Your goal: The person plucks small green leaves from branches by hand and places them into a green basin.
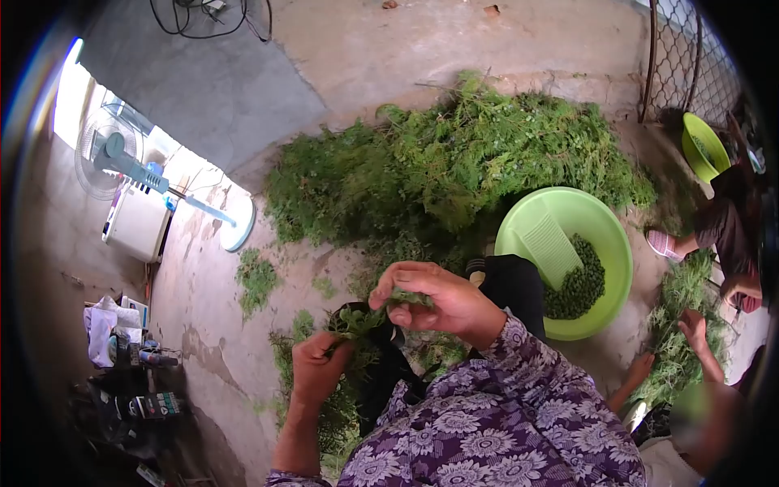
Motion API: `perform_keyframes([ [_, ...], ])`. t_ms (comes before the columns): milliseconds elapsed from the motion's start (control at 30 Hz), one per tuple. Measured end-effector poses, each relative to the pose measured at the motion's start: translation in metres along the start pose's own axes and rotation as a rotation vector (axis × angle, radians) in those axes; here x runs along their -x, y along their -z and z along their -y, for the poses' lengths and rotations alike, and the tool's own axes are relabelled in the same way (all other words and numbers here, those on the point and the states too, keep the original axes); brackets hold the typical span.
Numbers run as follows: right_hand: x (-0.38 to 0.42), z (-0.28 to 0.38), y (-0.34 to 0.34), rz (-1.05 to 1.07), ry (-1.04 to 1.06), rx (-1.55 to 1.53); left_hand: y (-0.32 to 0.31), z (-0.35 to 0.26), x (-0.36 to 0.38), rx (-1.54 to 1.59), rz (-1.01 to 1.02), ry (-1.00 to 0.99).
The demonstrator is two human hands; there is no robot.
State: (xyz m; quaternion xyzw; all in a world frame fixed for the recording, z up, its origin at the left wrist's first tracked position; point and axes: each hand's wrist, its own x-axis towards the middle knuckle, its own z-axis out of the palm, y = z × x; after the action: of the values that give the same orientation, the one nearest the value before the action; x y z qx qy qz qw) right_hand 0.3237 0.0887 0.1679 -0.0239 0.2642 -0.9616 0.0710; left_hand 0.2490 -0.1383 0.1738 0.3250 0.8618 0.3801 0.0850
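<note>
My left hand (318,365) is closed round a leafy green sprig (354,323), which sticks up from the fingers above my lap. Just to its right, my right hand (438,300) is turned partly palm up with its fingers curled. Small green pieces (412,299) lie in those curled fingers, too small to name surely. A light green plastic basin (618,252) with a ridged washboard panel (552,246) stands right of my knee. Small green round fruits (578,284) are heaped in it. Beyond my hands lies a large pile of feathery green branches (454,162).
Loose greenery (258,280) is scattered on the concrete floor. A standing fan (122,154) is at the left. At the right, other people's hands (694,331) are over more branches (682,300), and a second green basin (703,150) stands behind. Dark cables (211,32) lie at the top.
</note>
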Motion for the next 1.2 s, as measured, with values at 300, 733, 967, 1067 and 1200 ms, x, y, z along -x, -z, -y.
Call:
perform_keyframes([
  [300,-0.011,-0.014,0.016,-0.057,0.014,0.114,-0.006,-0.013,0.002,-0.057,0.135,-0.035],
  [733,-0.006,-0.045,0.031,-0.034,-0.139,0.632,-0.007,-0.012,0.001,-0.017,0.179,-0.018],
  [967,-0.001,-0.046,0.027,-0.041,-0.142,0.502,-0.002,-0.017,0.003,0.043,0.243,0.014],
  [1067,-0.004,-0.057,0.036,0.015,-0.128,0.361,0.000,-0.019,0.003,0.045,0.256,0.019],
  [1200,0.001,-0.065,0.036,0.070,-0.216,0.220,0.009,-0.029,0.003,-0.077,0.383,-0.072],
])
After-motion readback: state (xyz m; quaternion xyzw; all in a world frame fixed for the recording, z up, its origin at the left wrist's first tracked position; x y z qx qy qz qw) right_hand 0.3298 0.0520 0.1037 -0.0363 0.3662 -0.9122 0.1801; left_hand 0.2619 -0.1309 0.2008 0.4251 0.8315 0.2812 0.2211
